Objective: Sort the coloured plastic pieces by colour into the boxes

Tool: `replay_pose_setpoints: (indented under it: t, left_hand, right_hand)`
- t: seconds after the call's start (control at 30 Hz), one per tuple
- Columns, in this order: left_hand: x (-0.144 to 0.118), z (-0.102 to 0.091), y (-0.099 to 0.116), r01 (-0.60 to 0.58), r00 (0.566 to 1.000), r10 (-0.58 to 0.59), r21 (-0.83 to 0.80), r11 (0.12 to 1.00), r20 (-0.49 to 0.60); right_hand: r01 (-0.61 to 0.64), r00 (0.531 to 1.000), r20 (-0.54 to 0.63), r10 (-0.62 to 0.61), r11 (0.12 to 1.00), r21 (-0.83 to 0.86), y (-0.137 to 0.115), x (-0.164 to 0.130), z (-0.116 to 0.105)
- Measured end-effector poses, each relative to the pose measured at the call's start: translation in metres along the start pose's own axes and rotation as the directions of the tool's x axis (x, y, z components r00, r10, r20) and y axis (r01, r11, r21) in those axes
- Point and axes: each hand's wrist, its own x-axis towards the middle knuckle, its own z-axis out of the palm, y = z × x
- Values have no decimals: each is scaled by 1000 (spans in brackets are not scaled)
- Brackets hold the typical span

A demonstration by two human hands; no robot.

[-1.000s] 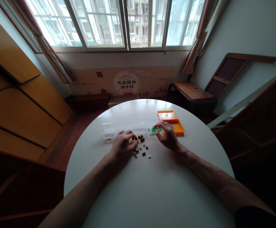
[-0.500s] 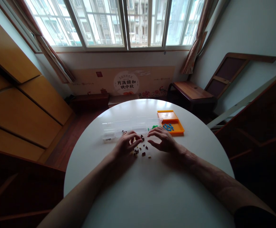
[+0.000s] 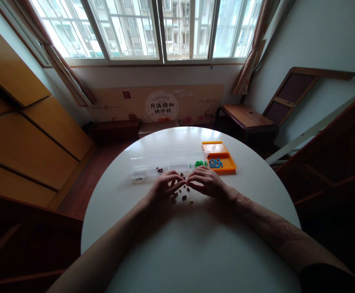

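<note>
My round white table [image 3: 195, 244] carries a clear compartment box [image 3: 168, 165] along the far side, with an orange tray [image 3: 220, 156] just right of it. Loose dark little pieces [image 3: 181, 196] lie scattered on the bare top just in front of the box.

left hand [image 3: 164, 187] | right hand [image 3: 207, 184] | over small bricks [image 3: 181, 196] | white table [image 3: 195, 244]

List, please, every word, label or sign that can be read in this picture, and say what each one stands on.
"月满颐和 映中秋": two lines in the pale round emblem on the long beige board leaning against the wall under the window.
Red mark at that board's upper left and small print lines at either side: too small to read.
Clear organizer box, orange tray and white table: no text seen.
</note>
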Motion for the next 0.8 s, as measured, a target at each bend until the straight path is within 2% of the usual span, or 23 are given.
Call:
replay_pose_setpoints:
  t: [0.07,0.13,0.23,0.37,0.43,0.5,0.53,0.7,0.8]
  left_hand:
    - [-1,-3,-1,13,1000,-12,36,999,-22]
    - [-2,-8,-2,37,998,-32,101,994,-50]
    - [-5,-20,-6,35,999,-24,256,966,-48]
    - [-8,-34,-11,-26,997,-3,396,918,72]
    - [-9,-37,-12,-55,991,0,398,916,136]
    - [-10,-36,-12,-71,986,7,388,919,164]
    - [-10,-35,-12,-71,987,9,389,919,160]
    - [-9,-26,-14,-26,998,-4,435,900,68]
    - [-9,-21,-16,8,999,-22,452,892,26]
  right_hand:
    - [-39,998,-46,39,999,-2,0,0,-1]
    - [-133,981,-143,130,991,-15,1,-1,0]
    - [-307,905,-322,279,951,-38,9,-5,1]
    - [-489,793,-447,414,870,-61,24,-11,2]
    - [-535,769,-450,454,842,-65,28,-12,2]
    - [-529,784,-419,457,846,-67,28,-12,2]
    - [-504,807,-394,440,861,-68,26,-11,2]
    - [-268,951,-176,254,962,-60,13,-7,6]
    - [-172,985,-33,170,981,-93,7,-5,10]
